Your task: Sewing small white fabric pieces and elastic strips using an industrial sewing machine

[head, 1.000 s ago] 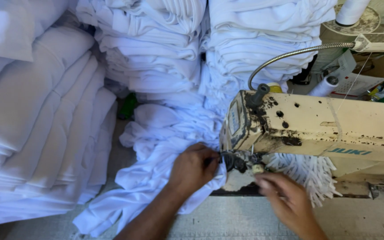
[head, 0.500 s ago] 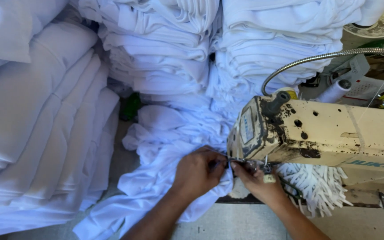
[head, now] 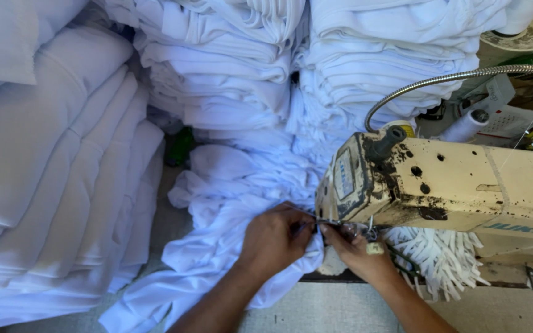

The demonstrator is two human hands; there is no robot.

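White cloth, soft and crumpled, lies on the bench at the left end of the cream sewing machine. Left hand pinches a fold in a closed grip; right hand grips it by the needle. Folded white stacks stand far behind.

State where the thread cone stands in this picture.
In the head view, the white thread cone stands at the upper right, just behind the cream sewing machine, below the bent metal lamp neck and right of the folded white stacks.
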